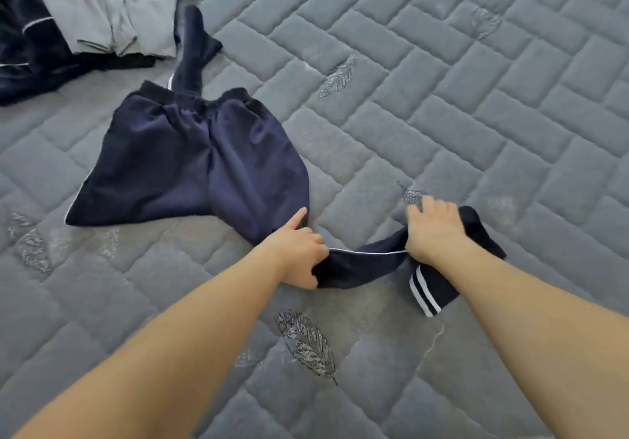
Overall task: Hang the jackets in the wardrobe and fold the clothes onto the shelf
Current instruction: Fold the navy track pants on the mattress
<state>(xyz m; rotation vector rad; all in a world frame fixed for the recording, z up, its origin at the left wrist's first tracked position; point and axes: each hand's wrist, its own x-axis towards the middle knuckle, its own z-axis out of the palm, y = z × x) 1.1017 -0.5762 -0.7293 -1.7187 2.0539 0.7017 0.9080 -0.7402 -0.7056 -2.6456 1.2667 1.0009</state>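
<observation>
1. Nearest, two bare forearms reached out over the grey quilted mattress [442,98], its brick-pattern stitching dotted with leaf motifs.
2. Close in, the left hand [299,251] gripped one leg of the navy trousers [190,166] — thumb and lower fingers curled round the bunched cloth, the index finger stretched forward onto the fabric.
3. Beside it, the right hand [430,231] held the same leg nearer its cuff, fingers curled over the gathered cloth; a thin white piping line ran between the two hands.
4. The cuff [430,294], with two white stripes, lay just under the right wrist on the mattress.
5. Further out, the seat and elastic waistband of the trousers lay flat and spread on the mattress, with the other leg trailing away toward the far left.
6. Farthest, at the top left corner, a grey garment [112,6] lay on top of a dark navy garment [23,60] with white piping — both heaped on the mattress, near the end of the trailing leg.
</observation>
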